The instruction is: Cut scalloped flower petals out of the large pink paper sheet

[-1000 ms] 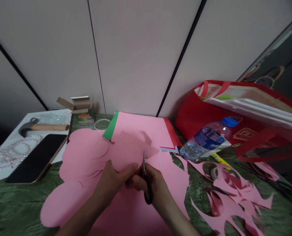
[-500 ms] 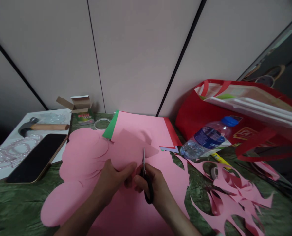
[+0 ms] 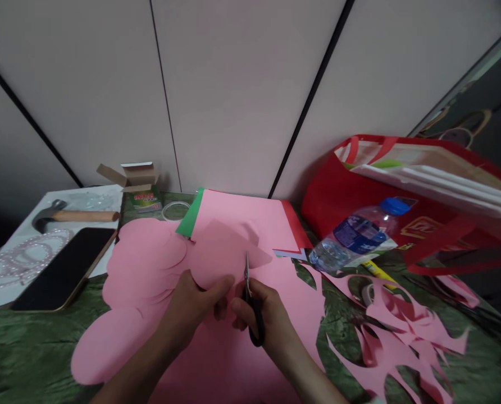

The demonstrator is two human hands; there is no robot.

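Left hand: grip pinched on the near edge of a pink paper piece, above larger pink paper on the worktop. Right hand: grip closed round black-handled scissors, blades pointing away, at the piece's right side. Rounded pink cutouts overlap at left, pink offcuts at right.
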